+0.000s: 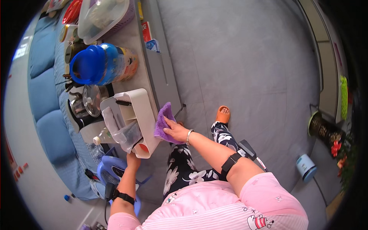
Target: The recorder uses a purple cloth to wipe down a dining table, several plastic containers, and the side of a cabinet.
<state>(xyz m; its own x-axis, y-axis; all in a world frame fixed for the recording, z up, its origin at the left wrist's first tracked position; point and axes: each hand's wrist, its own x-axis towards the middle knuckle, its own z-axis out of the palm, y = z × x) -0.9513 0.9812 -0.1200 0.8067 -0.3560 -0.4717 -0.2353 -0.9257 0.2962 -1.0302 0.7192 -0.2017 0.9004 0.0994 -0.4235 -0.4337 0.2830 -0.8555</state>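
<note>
My right hand (176, 131) grips a purple cloth (164, 122) beside the outer wall of a white plastic organizer box (143, 107). At the box's near left corner is my left hand (133, 160), its fingers hidden beneath or behind the box, which looks tilted at the table's edge. Inside the box are a black-handled item (123, 103), a clear plastic bag (128, 135) and a rolled pale cloth or packet (110, 118). A clear bottle with a pale cap (99, 139) lies beside the box. Whether the box rests on the table cannot be told.
On the table (130, 36) stand a large blue-lidded container (106, 64), a glass lid (92, 99), a metal kettle (77, 106) and a translucent bin (100, 20). A blue plastic chair (110, 166) is near my left arm. A blue bin (306, 168) stands on the floor at right.
</note>
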